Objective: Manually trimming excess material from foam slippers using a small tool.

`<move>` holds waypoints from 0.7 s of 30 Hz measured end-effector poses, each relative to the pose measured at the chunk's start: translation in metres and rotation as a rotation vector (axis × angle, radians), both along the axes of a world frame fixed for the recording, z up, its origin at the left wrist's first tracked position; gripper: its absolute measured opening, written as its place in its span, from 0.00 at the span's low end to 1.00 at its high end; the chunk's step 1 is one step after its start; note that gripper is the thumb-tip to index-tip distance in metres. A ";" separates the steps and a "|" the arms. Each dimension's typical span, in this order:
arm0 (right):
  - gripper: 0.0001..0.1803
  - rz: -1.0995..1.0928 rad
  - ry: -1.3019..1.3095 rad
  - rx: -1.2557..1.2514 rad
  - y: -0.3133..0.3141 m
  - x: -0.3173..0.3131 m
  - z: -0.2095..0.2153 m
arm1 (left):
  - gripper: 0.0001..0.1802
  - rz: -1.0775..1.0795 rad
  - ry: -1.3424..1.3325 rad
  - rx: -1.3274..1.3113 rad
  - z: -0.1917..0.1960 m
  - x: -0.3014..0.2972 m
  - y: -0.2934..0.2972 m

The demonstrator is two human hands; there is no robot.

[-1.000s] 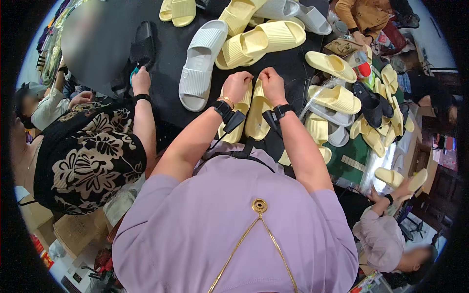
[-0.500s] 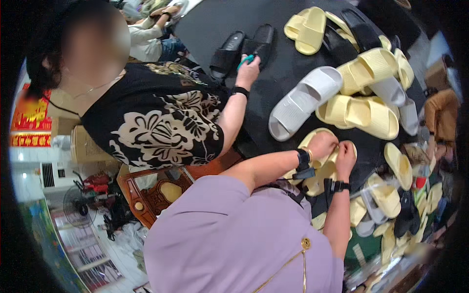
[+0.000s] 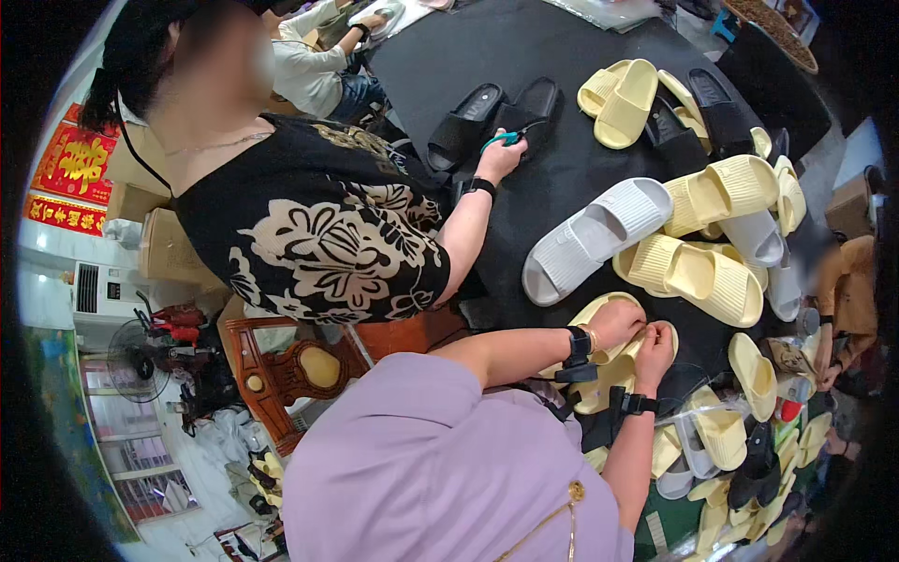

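My left hand and my right hand meet over a pair of pale yellow slippers. Both have pinched fingertips close together; what they hold, if anything, is too small to make out. Beneath my hands, one yellow slipper shows its toe end, the rest being covered by hands and wrists. Just beyond lie another yellow slipper and a grey slipper. On my left a co-worker's hand holds small teal-handled scissors against one of two black slippers.
The black tabletop carries more yellow, grey and black slippers, heaped at the right. A yellow slipper lies right of my hands, beside a looser pile of slippers. A carved wooden chair stands at the left. Another person works at the far right.
The whole view has shifted, so things sit lower in the picture. My hands stay pinched together over the yellow slippers. The co-worker's scissors have turned, showing their blades at the black slipper.
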State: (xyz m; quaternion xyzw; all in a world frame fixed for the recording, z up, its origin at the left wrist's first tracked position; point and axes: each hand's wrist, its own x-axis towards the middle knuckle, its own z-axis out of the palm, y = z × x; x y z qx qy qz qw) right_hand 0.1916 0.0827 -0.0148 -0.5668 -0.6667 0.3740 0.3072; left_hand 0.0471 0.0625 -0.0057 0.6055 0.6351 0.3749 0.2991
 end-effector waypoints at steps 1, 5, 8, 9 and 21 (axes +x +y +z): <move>0.08 -0.002 0.003 -0.017 0.000 0.000 0.003 | 0.07 -0.012 -0.008 -0.001 -0.002 0.002 0.000; 0.09 0.041 -0.035 0.091 0.003 0.004 -0.005 | 0.05 -0.089 -0.083 0.046 -0.020 0.001 0.003; 0.10 0.039 -0.064 0.086 -0.001 -0.004 0.010 | 0.06 -0.106 -0.117 0.034 -0.014 -0.003 0.003; 0.10 0.061 -0.030 0.015 -0.002 -0.003 0.012 | 0.05 -0.111 -0.023 0.048 -0.007 -0.002 0.004; 0.09 -0.217 0.098 0.068 -0.022 -0.008 0.011 | 0.05 -0.238 -0.098 0.047 0.019 -0.006 0.001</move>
